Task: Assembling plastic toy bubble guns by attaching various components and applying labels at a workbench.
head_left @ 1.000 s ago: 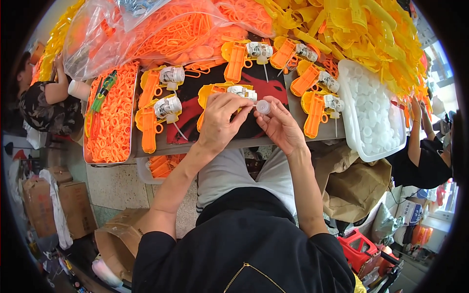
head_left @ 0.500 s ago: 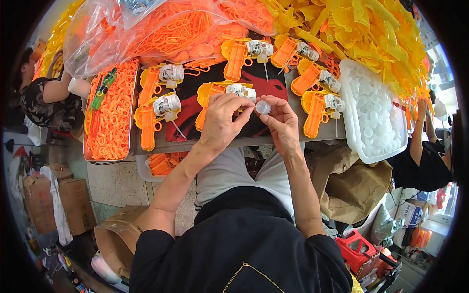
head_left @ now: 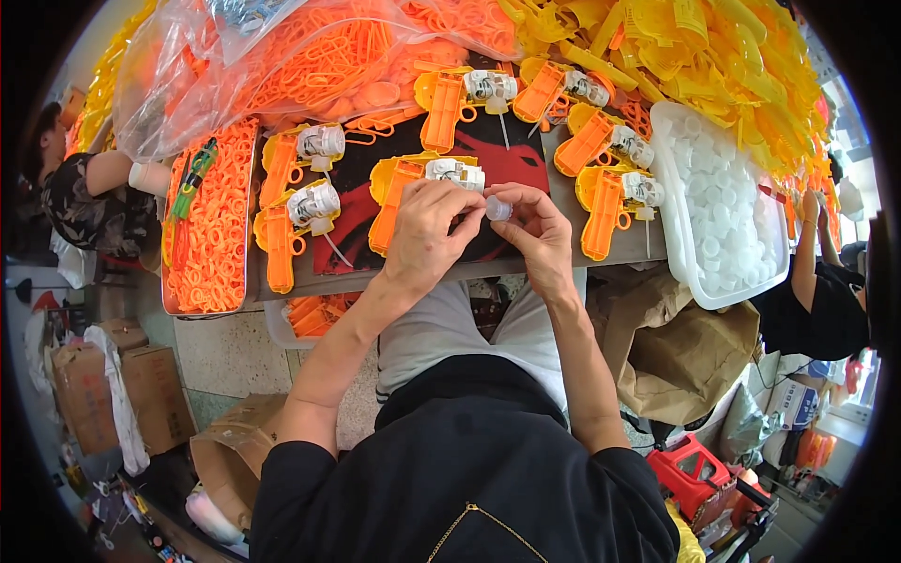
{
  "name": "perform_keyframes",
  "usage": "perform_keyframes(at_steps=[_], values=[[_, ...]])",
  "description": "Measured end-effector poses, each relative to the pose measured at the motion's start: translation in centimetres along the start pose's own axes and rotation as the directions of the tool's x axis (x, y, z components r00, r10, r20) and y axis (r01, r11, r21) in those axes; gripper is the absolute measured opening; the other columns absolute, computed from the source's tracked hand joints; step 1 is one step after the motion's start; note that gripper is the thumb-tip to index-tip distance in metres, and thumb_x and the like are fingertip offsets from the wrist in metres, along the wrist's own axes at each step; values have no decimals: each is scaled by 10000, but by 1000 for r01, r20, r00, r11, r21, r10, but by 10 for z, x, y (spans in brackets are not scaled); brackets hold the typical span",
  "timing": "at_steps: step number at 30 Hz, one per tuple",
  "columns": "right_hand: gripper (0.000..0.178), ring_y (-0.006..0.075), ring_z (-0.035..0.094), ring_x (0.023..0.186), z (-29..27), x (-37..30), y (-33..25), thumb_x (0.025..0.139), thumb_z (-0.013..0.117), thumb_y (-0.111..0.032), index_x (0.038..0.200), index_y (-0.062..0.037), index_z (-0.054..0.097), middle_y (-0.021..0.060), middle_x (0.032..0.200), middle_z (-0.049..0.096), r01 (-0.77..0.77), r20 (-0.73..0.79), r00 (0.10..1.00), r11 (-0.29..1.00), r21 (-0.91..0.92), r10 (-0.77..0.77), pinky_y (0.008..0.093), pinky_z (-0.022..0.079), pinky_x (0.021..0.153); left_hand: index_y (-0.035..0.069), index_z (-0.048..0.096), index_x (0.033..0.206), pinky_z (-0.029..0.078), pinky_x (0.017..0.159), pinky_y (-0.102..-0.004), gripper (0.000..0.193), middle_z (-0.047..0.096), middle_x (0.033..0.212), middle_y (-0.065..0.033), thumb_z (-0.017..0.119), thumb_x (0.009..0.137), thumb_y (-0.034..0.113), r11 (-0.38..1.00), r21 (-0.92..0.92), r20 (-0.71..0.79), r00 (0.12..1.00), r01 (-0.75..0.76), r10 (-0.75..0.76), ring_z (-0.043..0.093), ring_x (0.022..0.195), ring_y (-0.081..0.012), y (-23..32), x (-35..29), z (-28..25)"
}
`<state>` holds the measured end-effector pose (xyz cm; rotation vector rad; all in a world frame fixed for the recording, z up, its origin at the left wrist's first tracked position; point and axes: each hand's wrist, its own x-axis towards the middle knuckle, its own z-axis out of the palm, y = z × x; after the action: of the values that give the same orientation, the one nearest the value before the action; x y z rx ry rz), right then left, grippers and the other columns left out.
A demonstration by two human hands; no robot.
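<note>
Over the near edge of the table, my right hand pinches a small translucent plastic cap between thumb and fingers. Close beside it my left hand is closed in a pinch, its fingertips against the cap's left side; whatever they grip is hidden. Just behind my left hand lies a half-open toy gun in yellow and orange, with a white mechanism on its right end. Similar toy guns lie to the left, behind and to the right, several with thin clear tubes hanging from their white parts.
A tray of small orange rings stands at the left, with green ties on top. At the right is a white tub of translucent caps. Bagged orange parts and yellow shells heap up behind. A brown paper bag stands below the table edge.
The cap has turned slightly in my right fingers and sits closer to my left fingertips. Both hands stay in nearly the same place; the whole view has shifted slightly.
</note>
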<state>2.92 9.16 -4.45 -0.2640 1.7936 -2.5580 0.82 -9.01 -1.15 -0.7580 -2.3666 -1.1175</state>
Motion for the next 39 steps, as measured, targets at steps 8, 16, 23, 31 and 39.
perform_keyframes(at_steps=[8, 16, 23, 31, 39], values=[[391, 378, 682, 1132, 30, -6, -7, 796, 580, 198, 1130, 36, 702, 198, 1203, 701, 515, 178, 800, 503, -694, -574, 403, 564, 974, 50, 707, 1079, 472, 933, -398, 305, 711, 900, -73, 802, 790, 66, 834, -415, -1, 917, 363, -400, 683, 869, -251, 25, -16, 10], [229, 346, 480, 1379, 38, -22, -1, 816, 741, 10, 1037, -35, 699, 192, 1505, 500, 258, 4, 935, 671, -695, -356, 438, 397, 1111, 93, 669, 1124, 315, 1125, -467, 407, 715, 985, -37, 801, 744, 31, 991, 8, -69, 989, 130, -130, 670, 1009, -218, 15, -40, -1], [153, 301, 514, 1291, 47, -21, -7, 770, 811, -36, 911, -59, 757, 127, 1435, 584, 133, -98, 939, 610, -781, -330, 414, 434, 1063, 100, 685, 1152, 308, 1134, -484, 444, 705, 958, -16, 801, 727, 41, 971, 236, -86, 996, 47, -27, 667, 984, -201, 18, -40, 0], [149, 282, 551, 1244, 56, -18, 2, 771, 800, -23, 908, -45, 748, 127, 1426, 581, 133, -143, 930, 674, -727, -339, 403, 455, 1036, 121, 726, 1200, 297, 1142, -493, 468, 697, 957, 9, 800, 740, 77, 942, 335, -104, 994, 6, 30, 657, 981, -165, 13, -42, -4], [132, 260, 560, 1218, 55, -25, -10, 770, 774, -2, 874, -38, 702, 127, 1405, 536, 204, -89, 937, 735, -646, -338, 392, 457, 1031, 167, 761, 1131, 328, 1092, -482, 390, 670, 1048, 6, 813, 747, 131, 921, 386, -140, 990, 57, -3, 586, 1078, -215, 5, -37, -14]])
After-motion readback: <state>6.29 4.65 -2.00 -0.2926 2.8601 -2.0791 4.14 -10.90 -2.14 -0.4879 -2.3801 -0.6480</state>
